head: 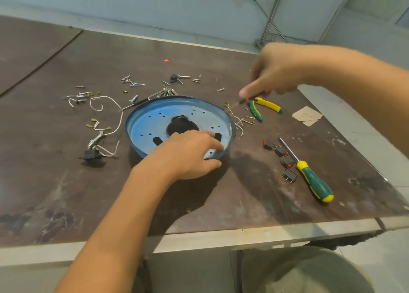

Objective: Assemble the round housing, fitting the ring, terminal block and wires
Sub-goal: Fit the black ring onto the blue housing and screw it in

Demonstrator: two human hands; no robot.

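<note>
The round blue housing [141,124] lies open side up in the middle of the table, with a dark hole at its centre. My left hand [188,155] grips its near rim, fingers inside and thumb outside. My right hand [274,76], blurred by motion, hovers past the housing's right edge and pinches a thin dark tool [241,101] whose metal tip points at the rim. White wires [115,115] with brass terminals lie left of the housing. A black block with wires [90,154] sits at the near left.
Green-and-yellow pliers [265,107] lie under my right hand. A screwdriver [312,177] and several small black switches [283,153] lie at the right. Loose screws [132,82] and clips are scattered behind the housing. A cardboard scrap [306,115] sits at the far right.
</note>
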